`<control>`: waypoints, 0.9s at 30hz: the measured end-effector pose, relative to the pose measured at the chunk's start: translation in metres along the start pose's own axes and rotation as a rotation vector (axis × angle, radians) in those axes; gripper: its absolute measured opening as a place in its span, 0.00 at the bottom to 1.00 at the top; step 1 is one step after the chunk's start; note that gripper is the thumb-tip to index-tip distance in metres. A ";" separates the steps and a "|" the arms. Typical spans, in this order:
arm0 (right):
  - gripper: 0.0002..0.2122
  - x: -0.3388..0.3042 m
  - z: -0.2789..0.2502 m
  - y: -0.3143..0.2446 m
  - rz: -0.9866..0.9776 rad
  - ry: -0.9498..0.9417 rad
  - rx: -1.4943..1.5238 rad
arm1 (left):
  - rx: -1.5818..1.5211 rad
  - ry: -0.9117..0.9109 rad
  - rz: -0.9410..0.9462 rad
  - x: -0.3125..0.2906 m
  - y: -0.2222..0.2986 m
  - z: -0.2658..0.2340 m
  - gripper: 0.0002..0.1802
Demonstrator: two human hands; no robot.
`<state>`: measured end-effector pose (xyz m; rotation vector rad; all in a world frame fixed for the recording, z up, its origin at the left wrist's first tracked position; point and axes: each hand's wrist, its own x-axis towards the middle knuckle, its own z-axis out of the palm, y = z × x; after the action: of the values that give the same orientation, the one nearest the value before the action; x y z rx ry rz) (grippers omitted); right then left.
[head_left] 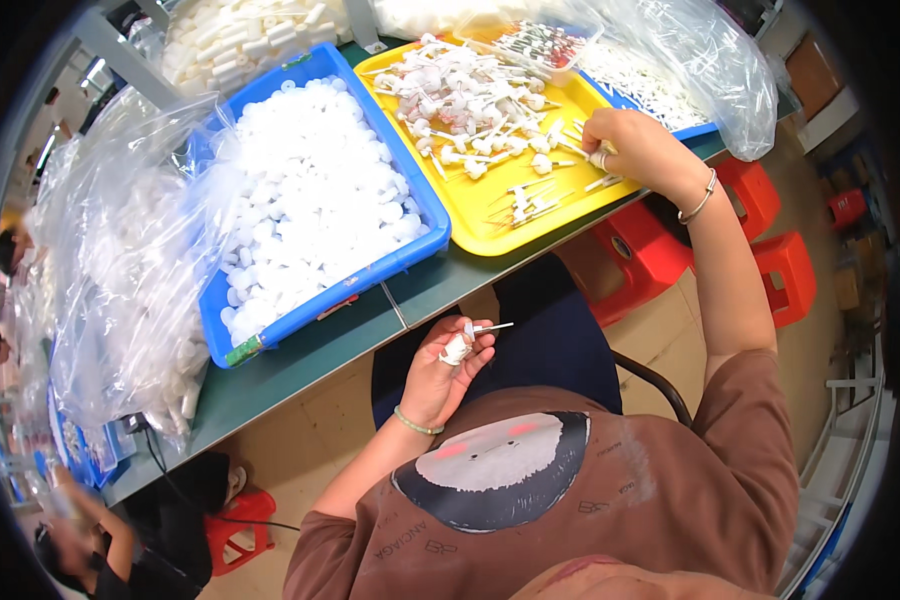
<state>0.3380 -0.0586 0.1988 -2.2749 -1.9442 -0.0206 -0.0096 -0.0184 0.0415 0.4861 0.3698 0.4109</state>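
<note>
Above my lap, my left hand point(440, 375) is closed around a small white plastic part with a thin rod point(494, 327); the rod points out to the right past the fingertips. White wrapping shows on its fingers. My right hand point(635, 150) reaches over the right side of the yellow tray point(500, 236), its fingers pinched together; what lies between them is hidden. Beside those fingers are several loose white rod-like pieces point(602, 183). A heap of white-headed parts with thin stems point(470, 95) fills the tray's far half, and a smaller group of thin pieces point(532, 203) lies nearer me.
A blue tray point(425, 243) piled with white round caps point(315, 190) stands left of the yellow one on the green table point(355, 335). Clear plastic bags point(120, 270) bulge at the left; another bag point(720, 70) covers white pieces at the right. Red stools point(635, 260) stand below.
</note>
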 end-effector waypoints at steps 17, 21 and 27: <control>0.10 -0.089 0.035 -0.125 -0.127 0.341 0.789 | -0.021 0.011 0.104 -0.004 0.003 0.004 0.13; 0.10 -0.101 0.082 -0.152 0.020 0.231 0.967 | -0.016 -0.005 0.140 -0.003 0.001 0.001 0.15; 0.11 -0.098 0.098 -0.156 -0.031 0.235 0.959 | 0.016 0.010 0.200 -0.006 0.002 0.001 0.13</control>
<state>0.1602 -0.1191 0.1081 -1.5140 -1.4021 0.5003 -0.0145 -0.0198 0.0446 0.5383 0.3355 0.6047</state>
